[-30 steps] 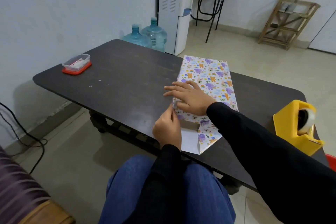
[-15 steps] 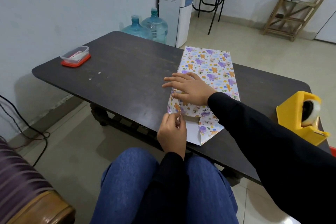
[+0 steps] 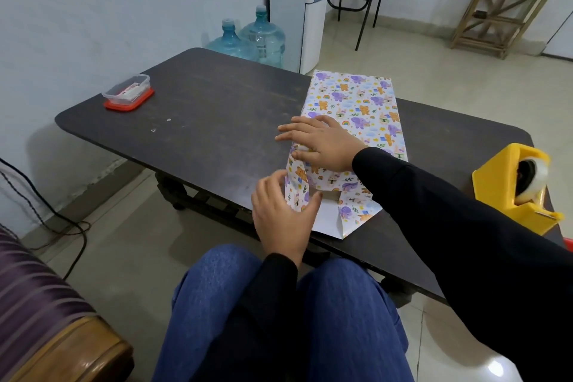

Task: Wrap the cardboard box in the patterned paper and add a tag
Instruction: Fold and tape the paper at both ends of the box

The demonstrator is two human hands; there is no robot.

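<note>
The cardboard box, covered in patterned paper [image 3: 361, 102] with purple elephants and orange bears, lies on the dark table [image 3: 217, 121]. A sliver of bare cardboard [image 3: 331, 195] shows at the near open end. My right hand [image 3: 322, 143] rests flat on top of the box near its left edge, fingers straight. My left hand [image 3: 280, 214] holds the paper's left side flap [image 3: 296, 187] at the near end, thumb pressing it inward. The paper's white underside [image 3: 327, 220] lies flat on the table below.
A yellow tape dispenser [image 3: 511, 186] stands at the table's right end. A clear container with a red lid [image 3: 128, 93] sits at the far left. Water bottles [image 3: 248, 40] and a dispenser stand behind the table. My knees are under the near edge.
My left hand has shifted from a pinch at the near left corner to folding the side flap inward with the thumb. My right hand stays pressed on top.
</note>
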